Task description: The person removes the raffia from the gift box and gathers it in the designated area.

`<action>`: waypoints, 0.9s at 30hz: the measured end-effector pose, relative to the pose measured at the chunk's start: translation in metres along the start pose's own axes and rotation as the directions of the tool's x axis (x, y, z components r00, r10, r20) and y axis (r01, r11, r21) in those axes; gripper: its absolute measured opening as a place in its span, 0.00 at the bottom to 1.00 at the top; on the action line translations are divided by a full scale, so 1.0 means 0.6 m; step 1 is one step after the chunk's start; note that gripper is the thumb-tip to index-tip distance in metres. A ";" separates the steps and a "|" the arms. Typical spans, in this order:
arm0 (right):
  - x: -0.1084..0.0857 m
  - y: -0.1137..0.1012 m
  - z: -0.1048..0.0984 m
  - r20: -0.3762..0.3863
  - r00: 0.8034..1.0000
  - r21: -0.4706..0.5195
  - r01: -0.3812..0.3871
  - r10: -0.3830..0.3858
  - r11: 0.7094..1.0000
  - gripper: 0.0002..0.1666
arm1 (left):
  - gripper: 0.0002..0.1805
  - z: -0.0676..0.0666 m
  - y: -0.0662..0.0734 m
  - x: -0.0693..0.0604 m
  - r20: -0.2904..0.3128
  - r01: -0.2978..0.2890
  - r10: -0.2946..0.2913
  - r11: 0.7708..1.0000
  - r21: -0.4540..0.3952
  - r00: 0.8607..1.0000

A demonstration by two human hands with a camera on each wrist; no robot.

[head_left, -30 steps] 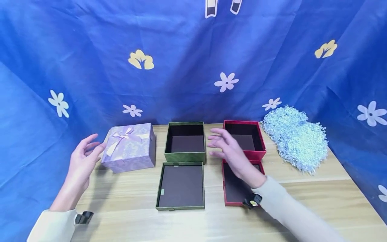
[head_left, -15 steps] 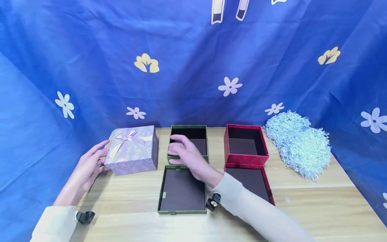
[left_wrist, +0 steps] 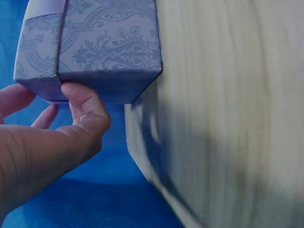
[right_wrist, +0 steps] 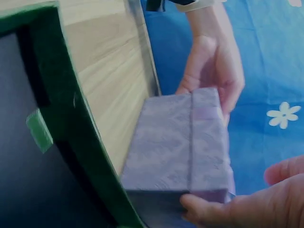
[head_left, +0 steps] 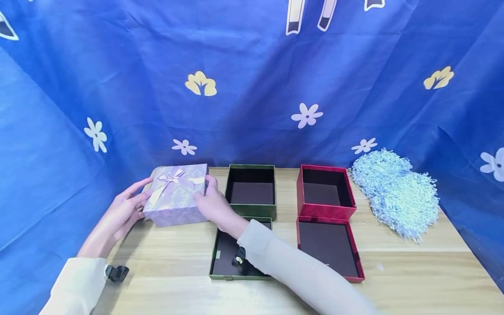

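A closed lilac gift box (head_left: 175, 199) with a damask pattern and a ribbon bow stands at the left rear of the table. From its left side my left hand (head_left: 124, 214) holds it, thumb (left_wrist: 85, 102) at the lid's lower edge. My right hand (head_left: 216, 205) grips the right side, its thumb (right_wrist: 204, 209) on the lid near the seam; its other fingers are partly hidden. Just right of the gift box is a lidless green box (head_left: 252, 211), with an upturned green lid (head_left: 226, 276) in front, partly covered by my right forearm.
Farther right are an open red box (head_left: 327, 211) and its upturned red lid (head_left: 328, 249). A pile of pale blue shredded paper (head_left: 405, 197) lies at the right rear. A blue printed cloth (head_left: 252, 87) hangs behind the wooden table (head_left: 173, 271).
My right hand has swept left, from near the red box across the green one to the gift box. My left hand has come in against the gift box's left side.
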State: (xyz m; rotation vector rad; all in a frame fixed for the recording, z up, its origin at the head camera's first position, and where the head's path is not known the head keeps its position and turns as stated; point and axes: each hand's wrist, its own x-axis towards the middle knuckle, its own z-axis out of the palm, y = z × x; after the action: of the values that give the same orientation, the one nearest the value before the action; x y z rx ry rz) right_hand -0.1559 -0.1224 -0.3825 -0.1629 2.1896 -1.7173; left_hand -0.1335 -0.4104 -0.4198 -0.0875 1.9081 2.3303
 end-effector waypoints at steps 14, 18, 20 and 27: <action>0.052 0.007 0.030 -0.163 0.986 -0.031 -0.036 0.031 0.999 0.36 | 0.26 -0.007 0.015 0.043 -0.009 0.022 -0.022 1.000 -0.020 1.000; 0.057 0.005 0.035 -0.184 0.982 0.008 -0.040 0.041 0.999 0.35 | 0.24 -0.008 0.020 0.046 -0.022 0.019 -0.020 1.000 -0.025 1.000; 0.057 0.004 0.035 -0.187 0.982 0.023 -0.031 0.035 0.999 0.35 | 0.26 -0.007 0.021 0.046 -0.032 0.012 -0.012 1.000 -0.011 0.999; 0.054 0.008 0.034 -0.168 0.985 0.035 -0.032 0.037 0.999 0.35 | 0.24 -0.002 0.021 0.041 -0.054 0.003 -0.003 1.000 0.003 0.999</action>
State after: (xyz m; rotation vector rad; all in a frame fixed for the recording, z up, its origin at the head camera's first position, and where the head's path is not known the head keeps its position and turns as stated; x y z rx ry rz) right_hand -0.1786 -0.1498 -0.3978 0.0292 2.2670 -1.8050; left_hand -0.1595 -0.4123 -0.4110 -0.1551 1.9344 2.3463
